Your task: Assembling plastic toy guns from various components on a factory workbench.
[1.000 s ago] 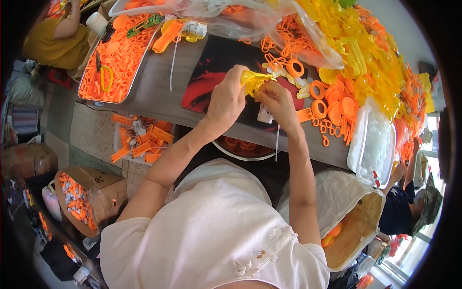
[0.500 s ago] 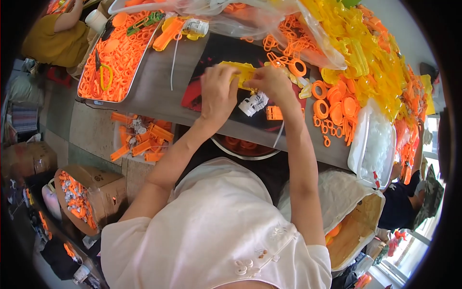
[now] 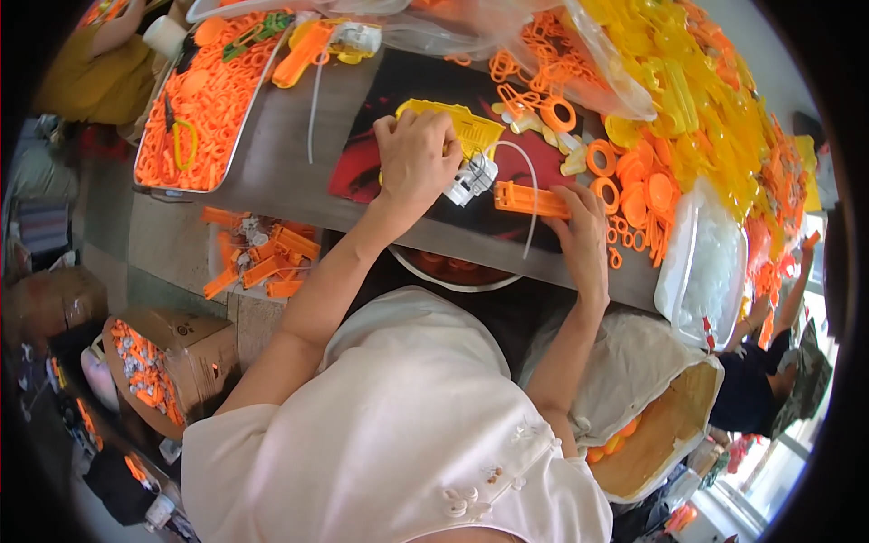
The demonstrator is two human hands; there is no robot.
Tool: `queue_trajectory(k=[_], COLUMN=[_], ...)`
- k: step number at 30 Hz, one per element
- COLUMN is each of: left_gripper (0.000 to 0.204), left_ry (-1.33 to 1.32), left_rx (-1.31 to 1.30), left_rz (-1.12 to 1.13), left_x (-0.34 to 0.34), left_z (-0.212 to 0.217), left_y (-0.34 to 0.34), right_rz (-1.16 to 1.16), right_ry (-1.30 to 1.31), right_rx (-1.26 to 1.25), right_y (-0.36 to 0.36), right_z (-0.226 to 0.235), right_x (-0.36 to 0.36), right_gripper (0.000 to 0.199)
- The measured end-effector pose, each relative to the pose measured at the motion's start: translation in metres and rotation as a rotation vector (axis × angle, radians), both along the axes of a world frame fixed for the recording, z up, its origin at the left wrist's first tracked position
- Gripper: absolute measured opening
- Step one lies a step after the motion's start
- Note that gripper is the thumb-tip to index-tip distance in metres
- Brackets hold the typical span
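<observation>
1. Two plastic parts are in hand on the dark mat point(image 3: 362, 172): a flat yellow shell point(image 3: 462, 127) under the left hand point(image 3: 415, 161), and a long orange bar point(image 3: 532, 199) just right of it.
2. Left fingers are curled down, pinning the shell's near edge against the mat.
3. The right hand point(image 3: 584, 244) has fingertips pressed on the bar's right end, thumb tucked; I cannot tell whether it truly grips.
4. A small white block point(image 3: 471, 179) with a thin white cord lies between the hands.
5. Both parts look light, stiff and slick; their long edges seem the best hold.
6. Far right, yellow and orange pieces point(image 3: 697, 100) are heaped; far left sits a tray point(image 3: 149, 176) of orange parts
</observation>
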State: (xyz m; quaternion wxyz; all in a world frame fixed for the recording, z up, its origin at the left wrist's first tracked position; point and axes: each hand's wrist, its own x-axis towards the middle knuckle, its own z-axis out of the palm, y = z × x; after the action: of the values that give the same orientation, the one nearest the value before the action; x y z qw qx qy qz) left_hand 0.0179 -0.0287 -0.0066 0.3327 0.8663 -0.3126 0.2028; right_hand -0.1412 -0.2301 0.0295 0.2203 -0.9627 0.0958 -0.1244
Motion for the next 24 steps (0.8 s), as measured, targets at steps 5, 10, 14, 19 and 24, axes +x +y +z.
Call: queue_trajectory(k=[5,10,14,19,24], left_gripper=[0.014,0.010,0.011,0.017,0.020], left_ry=[0.241,0.153,0.055,0.154,0.397], left_rx=[-0.176,-0.232,-0.143,-0.037,-0.148], left_rz=[-0.234,-0.258,-0.250,-0.300,-0.319], left_x=[0.010,-0.001,-0.006,0.010,0.025], left_z=[0.006,0.012,0.012,0.022,0.019], left_y=[0.021,0.019,0.007,-0.014,-0.013], right_rz=[-0.027,-0.334,-0.438,-0.328,-0.130], right_ry=[-0.038,-0.087,-0.145,-0.267,-0.239], right_rx=[0.383,0.897,1.151,1.778,2.381], right_y=[-0.002,0.008,0.011,0.021,0.031], right_z=[0.024,0.031,-0.001,-0.004,0.007], right_x=[-0.001,0.019,0.035,0.026,0.026], right_gripper=[0.018,0.038,0.039,0.034,0.032])
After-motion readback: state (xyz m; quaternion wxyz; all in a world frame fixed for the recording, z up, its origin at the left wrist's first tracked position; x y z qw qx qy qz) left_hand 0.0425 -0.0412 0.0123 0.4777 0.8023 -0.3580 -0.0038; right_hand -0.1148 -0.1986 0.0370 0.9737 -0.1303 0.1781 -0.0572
